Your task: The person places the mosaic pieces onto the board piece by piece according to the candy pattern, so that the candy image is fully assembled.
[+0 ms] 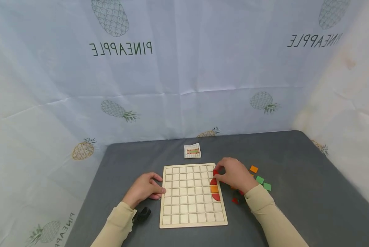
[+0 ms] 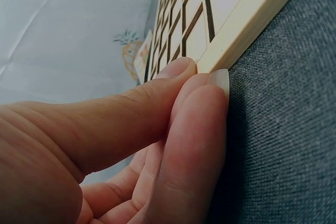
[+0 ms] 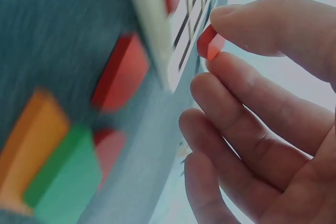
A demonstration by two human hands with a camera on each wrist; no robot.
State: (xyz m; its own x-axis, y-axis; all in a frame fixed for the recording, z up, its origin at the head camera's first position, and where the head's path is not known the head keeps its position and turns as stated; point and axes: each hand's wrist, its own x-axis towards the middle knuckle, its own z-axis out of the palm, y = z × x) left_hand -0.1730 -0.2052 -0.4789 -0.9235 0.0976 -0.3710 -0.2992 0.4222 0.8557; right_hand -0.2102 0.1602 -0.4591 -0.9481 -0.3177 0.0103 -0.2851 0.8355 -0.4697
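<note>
A wooden grid board (image 1: 193, 226) lies on the dark table. My left hand (image 1: 144, 187) is at its left side; thumb and forefinger pinch the board's edge (image 2: 231, 48) in the left wrist view. Over the board's upper right corner, my right hand (image 1: 235, 174) pinches a small red block (image 3: 210, 43) between thumb and forefinger, the other fingers spread loosely. Below that block, the rightmost column holds a rounded red piece (image 1: 213, 181), an orange square (image 1: 214, 189) and another rounded red piece (image 1: 216, 197). The other visible cells are bare wood.
Loose pieces lie right of the board, partly hidden by my right arm: an orange one (image 1: 253, 169), green ones (image 1: 267, 186) and a red one (image 1: 235, 201). A small pattern card (image 1: 192, 151) lies behind the board. Pineapple-print cloth (image 1: 178, 68) hangs behind the table.
</note>
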